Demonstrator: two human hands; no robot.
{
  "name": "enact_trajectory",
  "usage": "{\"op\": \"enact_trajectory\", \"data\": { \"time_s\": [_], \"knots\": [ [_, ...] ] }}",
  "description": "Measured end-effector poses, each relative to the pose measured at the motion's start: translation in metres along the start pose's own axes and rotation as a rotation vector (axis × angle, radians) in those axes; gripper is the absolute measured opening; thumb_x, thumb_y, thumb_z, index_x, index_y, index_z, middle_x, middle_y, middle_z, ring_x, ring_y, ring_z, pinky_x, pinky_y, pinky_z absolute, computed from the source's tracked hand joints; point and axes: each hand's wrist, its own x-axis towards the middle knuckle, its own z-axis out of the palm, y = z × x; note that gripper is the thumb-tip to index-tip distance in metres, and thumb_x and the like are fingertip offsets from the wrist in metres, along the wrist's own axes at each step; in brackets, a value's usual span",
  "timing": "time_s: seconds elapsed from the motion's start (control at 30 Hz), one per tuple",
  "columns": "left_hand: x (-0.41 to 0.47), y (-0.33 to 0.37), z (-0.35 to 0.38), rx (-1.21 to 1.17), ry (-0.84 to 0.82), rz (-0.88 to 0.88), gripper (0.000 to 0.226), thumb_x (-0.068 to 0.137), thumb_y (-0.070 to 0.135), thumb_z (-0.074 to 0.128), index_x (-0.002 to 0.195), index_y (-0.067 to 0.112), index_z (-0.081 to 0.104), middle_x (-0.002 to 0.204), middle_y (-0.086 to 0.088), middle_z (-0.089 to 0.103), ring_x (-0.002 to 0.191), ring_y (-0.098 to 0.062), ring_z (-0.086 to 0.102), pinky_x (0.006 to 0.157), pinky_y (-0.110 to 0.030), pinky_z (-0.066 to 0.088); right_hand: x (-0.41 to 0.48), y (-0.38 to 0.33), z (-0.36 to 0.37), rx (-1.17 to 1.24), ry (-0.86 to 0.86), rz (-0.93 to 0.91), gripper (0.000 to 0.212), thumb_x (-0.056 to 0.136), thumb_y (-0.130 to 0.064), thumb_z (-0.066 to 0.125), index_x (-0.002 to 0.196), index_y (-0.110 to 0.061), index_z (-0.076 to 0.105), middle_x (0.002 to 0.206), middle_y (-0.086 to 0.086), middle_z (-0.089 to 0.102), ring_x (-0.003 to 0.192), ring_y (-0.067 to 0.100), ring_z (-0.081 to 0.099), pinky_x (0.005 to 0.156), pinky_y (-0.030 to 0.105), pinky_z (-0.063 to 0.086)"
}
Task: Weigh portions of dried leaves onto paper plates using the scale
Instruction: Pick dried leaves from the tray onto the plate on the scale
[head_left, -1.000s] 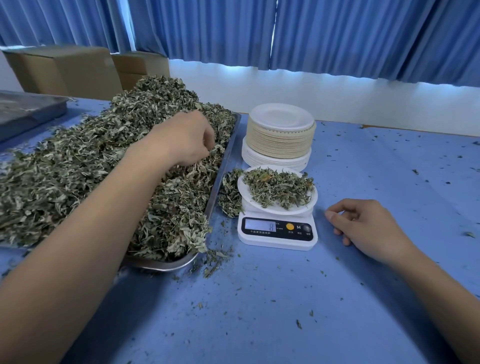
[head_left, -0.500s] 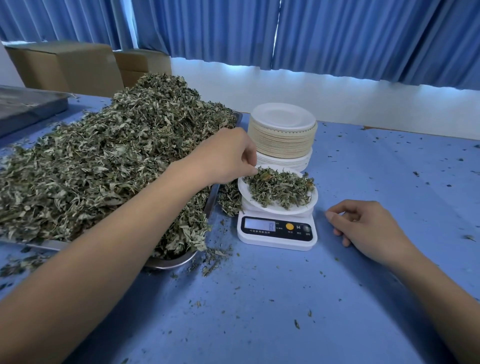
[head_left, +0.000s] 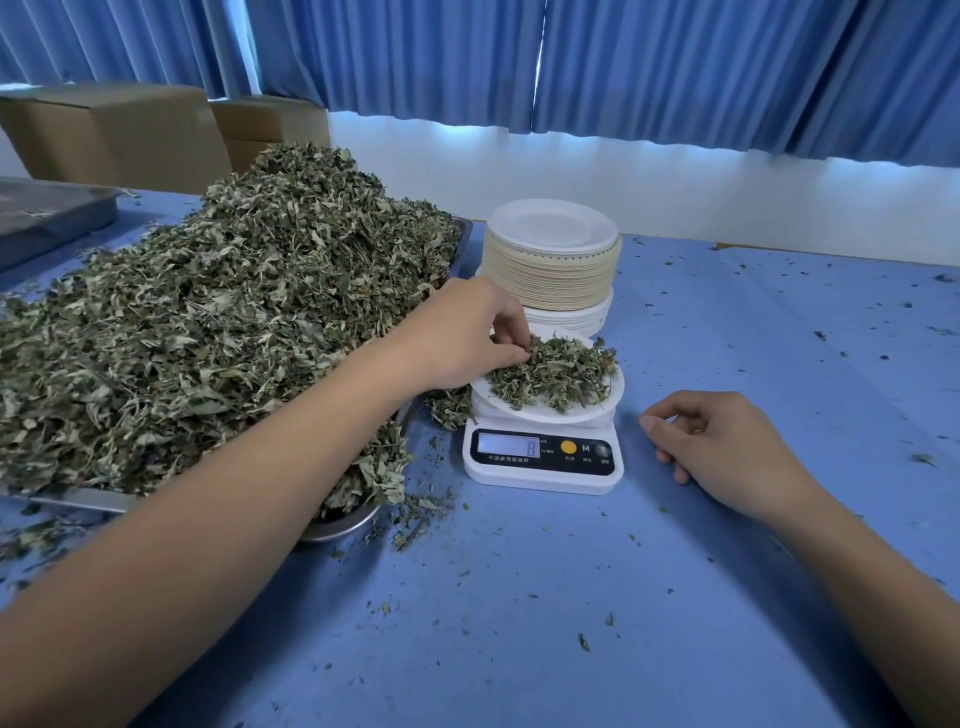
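Left hand (head_left: 467, 332): over the plate's left edge; fingertips drawn together, pinching a few leaves of the portion (head_left: 556, 371)
Right hand (head_left: 727, 447): rests on the worktop (head_left: 519, 623) just right of the scale (head_left: 540, 478); fingers loosely curled, holding nothing
Portion: a low loose mound on the plate (head_left: 587, 413); the plate sits on the scale
Scale: display lit; the reading is too blurred to trust
Heap (head_left: 234, 322): piled high on the tray (head_left: 343, 527) to the left, spilling over its near corner; crumbs lie about the worktop
Stack (head_left: 550, 270): spare plates just behind the scale
Handling: the leaves look very light, dry and brittle; they likely tangle and come away in clumps, and crumble if squeezed; a small pinch probably moves the reading very little
Hold: take leaves in a soft fingertip pinch from the mound's top or edge, without pressing on the plate, which would upset the reading; the plate is thin and likely bends, so lift it by opposite rims and keep it level
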Motion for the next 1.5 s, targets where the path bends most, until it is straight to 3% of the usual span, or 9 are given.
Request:
{"op": "enact_trajectory", "data": {
  "time_s": [0.13, 0.33, 0.6, 0.73, 0.83, 1.0, 1.2, 1.33, 1.5],
  "knots": [
    [0.000, 0.001, -0.001, 0.055, 0.000, 0.010, 0.003, 0.087, 0.025, 0.077, 0.086, 0.022, 0.077, 0.076, 0.014, 0.069, 0.067, 0.007, 0.056, 0.069, -0.022, 0.049, 0.000, 0.000, 0.000, -0.010, -0.001, 0.005, 0.018, 0.097, -0.027, 0.066, 0.080, -0.026, 0.072, 0.061, -0.005, 0.069, 0.045, 0.007, 0.060, 0.041, 0.010, 0.038],
    [0.000, 0.008, -0.009, -0.016, 0.081, 0.020, 0.007, 0.088, 0.022, 0.075, 0.082, 0.019, 0.075, 0.071, 0.018, 0.065, 0.063, 0.012, 0.056, 0.061, -0.001, 0.039, 0.000, 0.001, 0.000, -0.008, -0.001, 0.007, 0.018, 0.097, -0.028, 0.066, 0.080, -0.026, 0.072, 0.061, -0.005, 0.070, 0.045, 0.007, 0.060, 0.043, 0.011, 0.039],
    [-0.002, 0.014, -0.039, -0.327, 0.247, -0.067, 0.010, 0.089, 0.017, 0.075, 0.085, 0.007, 0.076, 0.072, -0.005, 0.074, 0.062, -0.011, 0.068, 0.063, -0.020, 0.056, 0.000, -0.001, -0.001, -0.011, -0.006, 0.006, 0.018, 0.097, -0.028, 0.065, 0.080, -0.026, 0.072, 0.061, -0.004, 0.070, 0.046, 0.008, 0.061, 0.054, 0.025, 0.045],
    [0.001, -0.002, -0.060, -0.044, 0.138, -0.144, 0.012, 0.087, 0.019, 0.077, 0.076, 0.016, 0.076, 0.069, 0.003, 0.073, 0.058, -0.003, 0.063, 0.059, -0.019, 0.053, 0.000, 0.000, -0.001, -0.013, -0.005, 0.003, 0.018, 0.097, -0.027, 0.065, 0.080, -0.027, 0.071, 0.062, -0.004, 0.070, 0.045, 0.008, 0.061, 0.049, 0.018, 0.045],
    [0.003, -0.029, -0.071, 0.348, 0.140, -0.381, 0.014, 0.085, 0.021, 0.076, 0.072, 0.021, 0.070, 0.075, 0.006, 0.071, 0.070, -0.016, 0.069, 0.074, -0.040, 0.060, 0.001, 0.000, -0.001, -0.008, -0.007, 0.003, 0.018, 0.097, -0.028, 0.065, 0.080, -0.027, 0.072, 0.062, -0.004, 0.070, 0.046, 0.008, 0.061, 0.044, 0.010, 0.041],
    [-0.008, -0.055, -0.060, 0.469, -0.364, -0.598, 0.012, 0.092, 0.014, 0.072, 0.090, 0.002, 0.069, 0.092, -0.005, 0.070, 0.074, -0.018, 0.065, 0.073, -0.031, 0.058, 0.001, 0.001, 0.000, -0.006, -0.003, 0.005, 0.018, 0.097, -0.027, 0.066, 0.079, -0.027, 0.072, 0.061, -0.004, 0.069, 0.045, 0.008, 0.060, 0.041, 0.010, 0.039],
    [0.000, -0.025, -0.072, 0.336, 0.096, -0.389, 0.011, 0.088, 0.031, 0.076, 0.088, 0.021, 0.075, 0.087, 0.002, 0.072, 0.082, -0.021, 0.067, 0.079, -0.038, 0.055, 0.001, 0.001, -0.001, -0.009, -0.008, 0.005, 0.018, 0.096, -0.027, 0.066, 0.080, -0.027, 0.072, 0.063, -0.005, 0.070, 0.045, 0.009, 0.061, 0.049, 0.019, 0.046],
    [-0.001, 0.001, -0.060, 0.039, -0.068, -0.223, 0.008, 0.084, 0.028, 0.081, 0.088, 0.022, 0.080, 0.080, 0.011, 0.073, 0.077, -0.005, 0.067, 0.067, -0.018, 0.048, 0.001, 0.001, -0.001, -0.005, -0.003, -0.003, 0.018, 0.096, -0.026, 0.066, 0.079, -0.026, 0.072, 0.061, -0.004, 0.070, 0.044, 0.008, 0.060, 0.044, 0.011, 0.043],
    [0.002, 0.004, -0.032, 0.039, -0.150, -0.186, 0.023, 0.082, 0.030, 0.082, 0.102, 0.017, 0.077, 0.086, 0.008, 0.070, 0.082, -0.009, 0.065, 0.077, -0.027, 0.053, 0.002, 0.001, -0.001, -0.019, -0.007, -0.003, 0.017, 0.096, -0.029, 0.066, 0.080, -0.027, 0.072, 0.063, -0.005, 0.070, 0.047, 0.008, 0.062, 0.048, 0.016, 0.045]
  ]
}}
